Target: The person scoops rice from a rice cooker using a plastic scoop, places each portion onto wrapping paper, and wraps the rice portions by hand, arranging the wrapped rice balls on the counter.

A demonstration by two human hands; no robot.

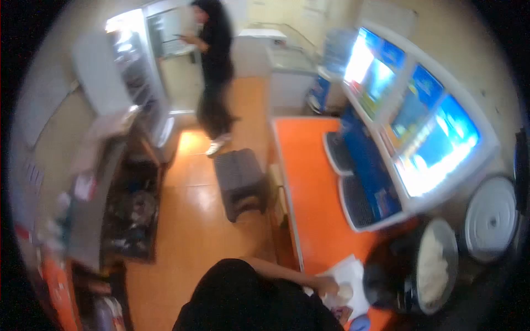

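My left hand (327, 286) reaches in from the left, over a white sheet (356, 276) on the orange counter (306, 165). A small round pale thing (345, 291) lies against its fingertips; blur hides whether the fingers grip it. Just below are a blurred pinkish-brown item and a blue item (360, 323) that I cannot identify. My right hand cannot be made out. To the right of the sheet stands a dark round pot (408, 278) with a pale, lumpy mass (433, 273) in its opening.
A round lid (490, 218) leans at the far right. A lit dispensing machine (408, 121) stands on the counter. A dark stool (240, 176) is on the floor. Beyond it stands a person in black (215, 60). Shelving (130, 220) and a fridge (132, 66) are at left.
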